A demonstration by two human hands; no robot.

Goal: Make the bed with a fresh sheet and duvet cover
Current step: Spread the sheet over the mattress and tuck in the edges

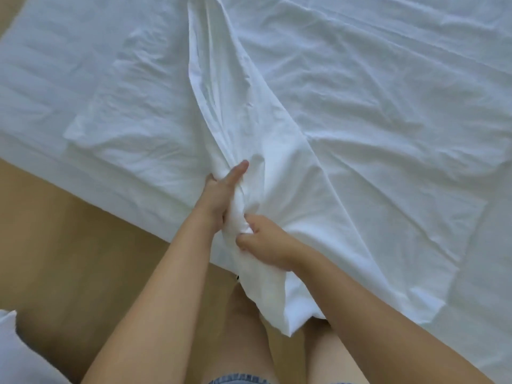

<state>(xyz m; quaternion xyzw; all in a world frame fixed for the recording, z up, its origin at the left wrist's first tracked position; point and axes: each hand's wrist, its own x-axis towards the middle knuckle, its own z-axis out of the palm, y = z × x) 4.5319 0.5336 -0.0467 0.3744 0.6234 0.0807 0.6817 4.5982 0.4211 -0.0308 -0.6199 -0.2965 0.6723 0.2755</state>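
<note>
Bottom edge: strip of blue denim shorts (238, 380) and two bare legs (243, 336), person standing right at the bed edge. Lower-L corner: part of a white soft pillow-like bundle (11, 353) on the light brown wood floor (83, 245), mostly cut off by frame. Both forearms reach fwd & meet over the bed edge.

R hand (266, 245): fingers curled tight, pinching a bunched wad of the crumpled white cotton sheet (360, 120) betw thumb & fingertips. L hand (219, 198) is just beyond it, on the same bunch. It wraps round the gathered fabric from the L side, one digit (239, 169) lying straight along the top of the fold. Its other fingers are hidden behind cloth. Hands nearly touching, fabric betw them.

Sheet: below the R hand a loose corner hangs off the bed edge in front of the legs. From the hands a tall ridge of gathered cloth runs away toward top of frame, approx centre. R of the ridge the sheet lies spread & wrinkled over most of the bed. L of it a smaller flap lies flat, its edge short of the bed's L end.

Under it the white-covered mattress (36, 65) shows uncovered at far L w/ a faint stripe pattern. It sits diagonal in view, w/ floor visible past its top-L corner.
</note>
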